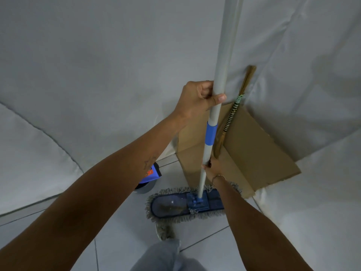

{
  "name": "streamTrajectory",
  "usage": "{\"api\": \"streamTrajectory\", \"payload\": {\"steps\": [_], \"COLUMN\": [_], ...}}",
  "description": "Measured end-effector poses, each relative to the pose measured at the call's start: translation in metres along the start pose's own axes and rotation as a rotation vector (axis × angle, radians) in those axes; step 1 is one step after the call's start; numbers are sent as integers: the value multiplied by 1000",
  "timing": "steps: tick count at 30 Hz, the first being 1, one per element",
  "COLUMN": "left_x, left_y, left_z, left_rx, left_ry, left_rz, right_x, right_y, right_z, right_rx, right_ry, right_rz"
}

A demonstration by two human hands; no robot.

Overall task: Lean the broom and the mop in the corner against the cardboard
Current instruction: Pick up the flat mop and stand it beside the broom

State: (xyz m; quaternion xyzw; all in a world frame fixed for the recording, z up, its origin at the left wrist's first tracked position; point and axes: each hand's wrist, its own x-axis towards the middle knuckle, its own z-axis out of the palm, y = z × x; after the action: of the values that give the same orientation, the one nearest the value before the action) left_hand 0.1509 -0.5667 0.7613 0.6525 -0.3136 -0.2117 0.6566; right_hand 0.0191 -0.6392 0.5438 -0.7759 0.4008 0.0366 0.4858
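The mop (211, 133) has a long grey handle with a blue band and stands nearly upright; its flat blue head with a grey fringe (181, 206) lies on the tiled floor. My left hand (199, 98) grips the handle high up, above the blue band. My right hand (213, 166) holds the same handle lower down, below the band. Behind the mop, the broom (232, 114), thin with a striped wrapped shaft and straw bristles pointing up, leans in the corner against the brown cardboard (252, 153). The cardboard stands folded in the corner on the floor.
White cloth (97, 65) covers both walls and hangs down at left and right. A blue packet on a dark round container (150, 177) stands on the floor left of the mop head. My leg and shoe (166, 241) are just behind the mop head.
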Motion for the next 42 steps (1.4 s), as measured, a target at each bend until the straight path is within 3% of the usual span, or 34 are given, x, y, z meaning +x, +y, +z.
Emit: {"api": "streamTrajectory", "payload": {"steps": [22,27,42], "left_x": [237,270,299], "left_y": [-71,-104,-206], "left_z": [37,36,14], "left_rx": [60,51,93], "left_ry": [102,131,7], "left_rz": [-146,-249,-463], "right_x": [248,296,361], "right_y": [-31,-25,4], "right_z": [-95,-83,-29], "right_rx": [-123,-113,-253], "right_ry": [-124,-179,-156], "right_rz": [20,49,191]}}
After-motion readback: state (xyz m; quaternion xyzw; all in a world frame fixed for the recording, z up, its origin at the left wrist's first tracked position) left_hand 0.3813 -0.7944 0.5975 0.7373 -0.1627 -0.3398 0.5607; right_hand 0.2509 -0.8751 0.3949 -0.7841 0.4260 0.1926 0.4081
